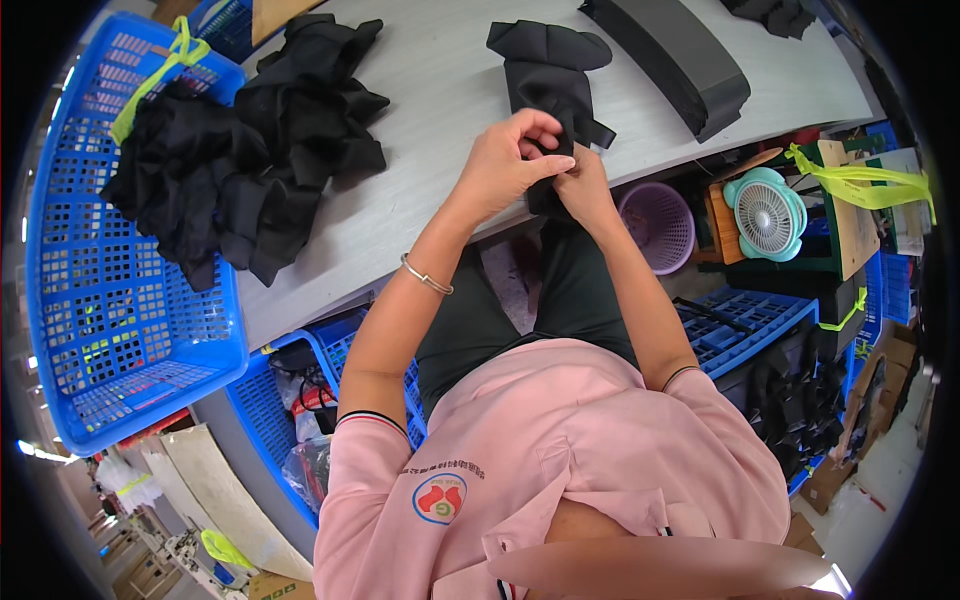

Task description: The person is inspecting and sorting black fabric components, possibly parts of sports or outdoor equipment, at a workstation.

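Observation:
A folded black fabric piece [548, 85] lies across the table's near edge in front of me, with a narrow black tab sticking out on its right side. My left hand [508, 160] pinches a raised fold of it between thumb and fingers. Close beside, my right hand [585, 185] grips the same piece lower down, near the table edge; its fingertips are partly hidden by the cloth and the left thumb. The lower end of the fabric hangs over the edge toward my lap.
A heap of black fabric pieces [250, 150] spills from a blue basket [75, 240] onto the grey table [430, 110]. To the right lies a neat stack of black pieces [675, 65]. Below the edge are a purple bin [657, 228], a turquoise fan [768, 214] and blue crates [745, 330].

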{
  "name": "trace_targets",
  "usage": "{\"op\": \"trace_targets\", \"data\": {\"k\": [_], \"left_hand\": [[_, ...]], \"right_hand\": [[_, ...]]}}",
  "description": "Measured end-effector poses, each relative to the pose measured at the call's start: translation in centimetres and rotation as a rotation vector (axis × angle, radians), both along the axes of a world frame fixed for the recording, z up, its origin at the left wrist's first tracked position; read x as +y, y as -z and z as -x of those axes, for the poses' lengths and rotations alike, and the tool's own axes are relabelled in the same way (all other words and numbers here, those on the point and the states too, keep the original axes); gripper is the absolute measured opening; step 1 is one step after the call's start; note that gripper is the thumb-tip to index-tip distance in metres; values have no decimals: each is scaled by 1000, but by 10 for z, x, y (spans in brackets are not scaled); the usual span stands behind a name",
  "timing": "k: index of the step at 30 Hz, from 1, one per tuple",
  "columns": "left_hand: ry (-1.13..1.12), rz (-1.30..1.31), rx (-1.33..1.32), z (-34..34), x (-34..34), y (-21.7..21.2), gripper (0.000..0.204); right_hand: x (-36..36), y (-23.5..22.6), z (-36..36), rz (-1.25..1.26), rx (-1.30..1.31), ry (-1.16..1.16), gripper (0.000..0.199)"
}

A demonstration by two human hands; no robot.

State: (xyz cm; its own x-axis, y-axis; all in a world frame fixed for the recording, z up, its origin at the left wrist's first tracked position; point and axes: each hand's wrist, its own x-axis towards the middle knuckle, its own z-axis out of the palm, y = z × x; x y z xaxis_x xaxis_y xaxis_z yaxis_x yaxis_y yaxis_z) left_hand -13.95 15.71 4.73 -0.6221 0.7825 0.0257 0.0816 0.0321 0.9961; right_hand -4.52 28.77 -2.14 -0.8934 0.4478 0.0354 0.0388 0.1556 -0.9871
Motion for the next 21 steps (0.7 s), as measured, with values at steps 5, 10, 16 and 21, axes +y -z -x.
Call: {"op": "trace_targets", "data": {"k": [5, 10, 16, 21], "left_hand": [[84, 97, -314, 8, -2, -11, 38], [214, 147, -313, 12, -14, -14, 38], [57, 82, -507, 4, -42, -13, 34], [116, 120, -572, 6, -65, -13, 27]], "right_hand": [[8, 5, 1, 27, 37, -65, 20], [8, 2, 4, -86, 73, -139, 17], [2, -13, 9, -30, 30, -178, 17], [-20, -25, 15, -5, -25, -255, 17]]}}
